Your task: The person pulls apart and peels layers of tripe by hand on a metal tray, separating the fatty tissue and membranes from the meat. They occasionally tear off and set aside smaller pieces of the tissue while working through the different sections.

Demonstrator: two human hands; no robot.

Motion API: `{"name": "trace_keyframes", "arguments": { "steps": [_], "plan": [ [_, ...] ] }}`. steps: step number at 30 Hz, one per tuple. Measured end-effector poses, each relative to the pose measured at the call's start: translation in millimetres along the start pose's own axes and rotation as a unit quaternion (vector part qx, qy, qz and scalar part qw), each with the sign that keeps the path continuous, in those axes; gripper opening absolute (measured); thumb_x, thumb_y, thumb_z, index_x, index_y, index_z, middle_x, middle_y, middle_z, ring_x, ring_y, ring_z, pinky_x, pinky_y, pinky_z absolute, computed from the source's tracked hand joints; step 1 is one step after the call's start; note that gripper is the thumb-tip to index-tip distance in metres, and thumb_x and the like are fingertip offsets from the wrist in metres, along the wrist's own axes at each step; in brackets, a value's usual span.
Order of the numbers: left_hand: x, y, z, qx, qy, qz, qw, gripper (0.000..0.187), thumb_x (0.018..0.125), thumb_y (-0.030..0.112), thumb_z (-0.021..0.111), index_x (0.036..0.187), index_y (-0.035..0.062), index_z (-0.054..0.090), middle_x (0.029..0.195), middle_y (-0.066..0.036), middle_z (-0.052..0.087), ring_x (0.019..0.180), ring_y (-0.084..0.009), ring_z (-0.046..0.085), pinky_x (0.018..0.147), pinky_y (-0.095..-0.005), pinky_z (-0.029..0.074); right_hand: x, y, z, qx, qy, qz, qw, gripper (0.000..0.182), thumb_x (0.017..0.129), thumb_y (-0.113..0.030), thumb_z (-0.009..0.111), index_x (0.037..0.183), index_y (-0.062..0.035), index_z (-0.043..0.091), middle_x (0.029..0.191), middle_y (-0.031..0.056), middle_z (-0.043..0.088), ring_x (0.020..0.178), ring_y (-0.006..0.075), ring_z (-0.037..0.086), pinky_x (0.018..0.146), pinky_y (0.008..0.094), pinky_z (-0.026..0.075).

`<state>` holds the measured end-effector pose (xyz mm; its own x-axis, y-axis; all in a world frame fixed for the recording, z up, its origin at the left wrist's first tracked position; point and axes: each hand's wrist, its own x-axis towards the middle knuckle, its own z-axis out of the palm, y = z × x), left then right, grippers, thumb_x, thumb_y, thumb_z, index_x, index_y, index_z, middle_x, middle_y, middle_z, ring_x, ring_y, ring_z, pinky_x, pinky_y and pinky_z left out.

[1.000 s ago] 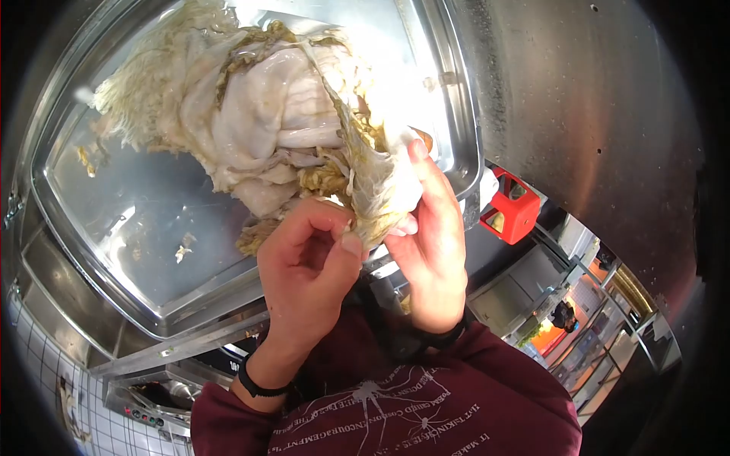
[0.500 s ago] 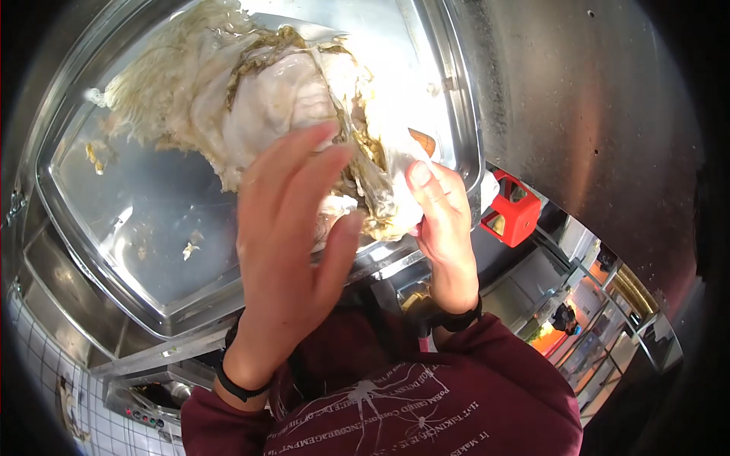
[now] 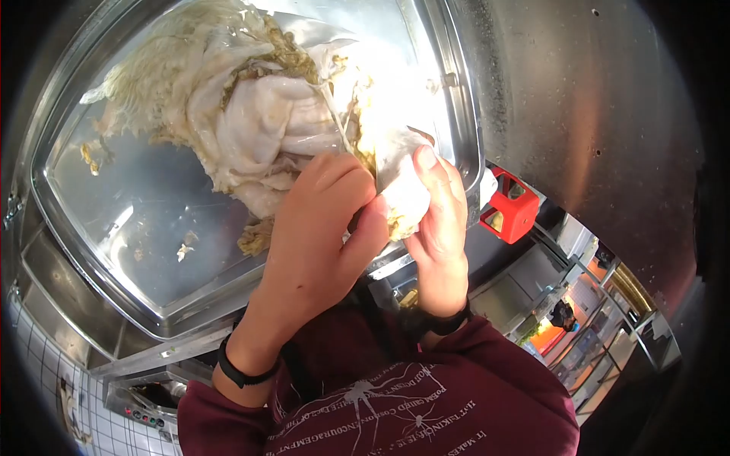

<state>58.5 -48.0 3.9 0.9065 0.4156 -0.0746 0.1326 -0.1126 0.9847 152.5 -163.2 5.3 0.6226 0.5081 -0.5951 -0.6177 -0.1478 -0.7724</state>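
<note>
A large, wet, whitish piece of tripe (image 3: 251,129) lies in a deep metal tray (image 3: 163,310), with frilly folds at its far left and yellow-brown matter along its creases. My left hand (image 3: 323,220) is closed over the near part of it, fingers curled and thumb against them; a thin strand stretches from the tripe toward these fingers. What exactly the fingertips pinch is hidden. My right hand (image 3: 439,220) grips the tripe's right end between thumb and fingers near the tray's rim. Strong glare washes out the tripe's upper right.
Small yellowish scraps (image 3: 90,158) and whitish bits (image 3: 184,251) stick to the tray floor. Right of the tray stand a red plastic object (image 3: 513,209) and a broad metal panel (image 3: 585,99). Shelving and a person (image 3: 563,315) appear far off at the right.
My left hand, earlier raised with fingers spread, has moved down and right and curled closed at the tripe. The tripe's near folds have shifted; my right hand keeps its grip.
</note>
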Motion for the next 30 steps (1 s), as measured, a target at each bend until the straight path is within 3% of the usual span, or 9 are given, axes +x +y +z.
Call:
{"name": "trace_keyframes", "arguments": {
  "steps": [5, 9, 11, 15, 17, 18, 20, 23, 30],
  "plan": [
    [-5.4, 2.2, -8.5, -0.115, 0.019, -0.070, 0.991, 0.014, 0.083, 0.002, 0.055, 0.073, 0.0008, 0.045, 0.071, -0.010, 0.046, 0.065, -0.0242, 0.044, 0.060, -0.0325, 0.037, 1.3, 1.4, 14.2, 0.127, -0.002, 0.008, 0.992, 0.038, 0.098, -0.031, 0.049, 0.116, 0.0020, 0.056, 0.098, 0.0063, 0.064, 0.084, 0.0082, 0.061, 0.067, 0.0215, 0.048],
    [-10.5, 4.6, -12.1, -0.187, 0.014, -0.128, 0.974, 0.013, 0.086, 0.003, 0.054, 0.075, 0.0006, 0.047, 0.073, -0.008, 0.048, 0.064, -0.0158, 0.044, 0.059, -0.0289, 0.036, 3.3, 3.3, 12.7, 0.177, 0.013, 0.037, 0.983, 0.038, 0.098, -0.031, 0.048, 0.115, 0.0020, 0.057, 0.098, 0.0071, 0.065, 0.082, 0.0095, 0.062, 0.067, 0.0222, 0.048],
    [-13.1, 2.4, -11.2, -0.233, 0.026, -0.144, 0.961, 0.014, 0.090, 0.006, 0.052, 0.077, -0.0004, 0.050, 0.075, -0.003, 0.052, 0.067, -0.0095, 0.045, 0.060, -0.0259, 0.036, 4.2, 11.6, 0.7, 0.325, -0.036, 0.064, 0.943, 0.041, 0.096, -0.033, 0.051, 0.119, 0.0015, 0.054, 0.109, 0.0126, 0.064, 0.100, 0.0226, 0.063, 0.090, 0.0356, 0.049],
    [-21.4, 0.8, -12.4, -0.334, 0.046, -0.190, 0.922, 0.014, 0.091, 0.008, 0.054, 0.080, -0.0002, 0.055, 0.078, -0.001, 0.054, 0.071, -0.0088, 0.047, 0.064, -0.0251, 0.038, 14.0, 11.7, -13.2, 0.404, -0.021, 0.027, 0.914, 0.038, 0.097, -0.031, 0.050, 0.119, 0.0000, 0.055, 0.112, 0.0134, 0.063, 0.108, 0.0255, 0.059, 0.099, 0.0398, 0.042],
    [-29.6, 3.5, -16.1, -0.392, 0.198, -0.241, 0.866, 0.012, 0.091, 0.009, 0.057, 0.083, 0.0004, 0.058, 0.081, -0.001, 0.054, 0.073, -0.0095, 0.048, 0.068, -0.0243, 0.039, 23.3, 6.0, -21.3, 0.454, -0.011, 0.000, 0.891, 0.037, 0.097, -0.030, 0.049, 0.118, -0.0010, 0.055, 0.114, 0.0140, 0.062, 0.113, 0.0274, 0.056, 0.106, 0.0426, 0.037],
    [-35.5, -5.7, -28.6, -0.398, 0.255, -0.229, 0.851, 0.011, 0.090, 0.010, 0.058, 0.085, 0.0008, 0.059, 0.083, -0.002, 0.055, 0.074, -0.0094, 0.049, 0.070, -0.0243, 0.040, 31.8, -10.9, -29.7, 0.467, 0.025, 0.022, 0.884, 0.033, 0.098, -0.028, 0.047, 0.116, -0.0022, 0.056, 0.110, 0.0135, 0.064, 0.098, 0.0226, 0.063, 0.091, 0.0360, 0.050],
    [-52.4, -35.3, -65.1, -0.313, 0.313, -0.233, 0.866, 0.010, 0.090, 0.011, 0.059, 0.089, 0.0010, 0.059, 0.085, -0.002, 0.056, 0.076, -0.0096, 0.049, 0.072, -0.0247, 0.041, 45.0, -11.0, -59.7, 0.397, -0.209, -0.074, 0.891, 0.032, 0.098, -0.027, 0.045, 0.114, -0.0012, 0.057, 0.103, 0.0132, 0.066, 0.068, 0.0126, 0.064, 0.060, 0.0231, 0.055],
    [-50.2, -33.0, -76.0, -0.125, 0.245, -0.281, 0.919, 0.018, 0.090, 0.016, 0.061, 0.098, -0.0004, 0.058, 0.090, -0.003, 0.057, 0.080, -0.0122, 0.052, 0.077, -0.0265, 0.042, 36.5, -26.4, -35.0, 0.274, -0.042, -0.008, 0.961, 0.033, 0.098, -0.027, 0.045, 0.112, -0.0001, 0.056, 0.098, 0.0118, 0.067, 0.046, 0.0048, 0.053, 0.037, 0.0153, 0.042],
    [-16.4, 1.6, -73.1, 0.290, 0.166, -0.183, 0.925, 0.034, 0.084, 0.014, 0.067, 0.112, -0.0026, 0.055, 0.100, -0.013, 0.062, 0.082, -0.0236, 0.058, 0.074, -0.0329, 0.047, 33.9, -27.1, -0.7, 0.257, -0.050, 0.008, 0.965, 0.036, 0.099, -0.028, 0.043, 0.114, 0.0027, 0.055, 0.099, 0.0145, 0.066, 0.052, 0.0089, 0.058, 0.035, 0.0151, 0.042]
  ]
}}
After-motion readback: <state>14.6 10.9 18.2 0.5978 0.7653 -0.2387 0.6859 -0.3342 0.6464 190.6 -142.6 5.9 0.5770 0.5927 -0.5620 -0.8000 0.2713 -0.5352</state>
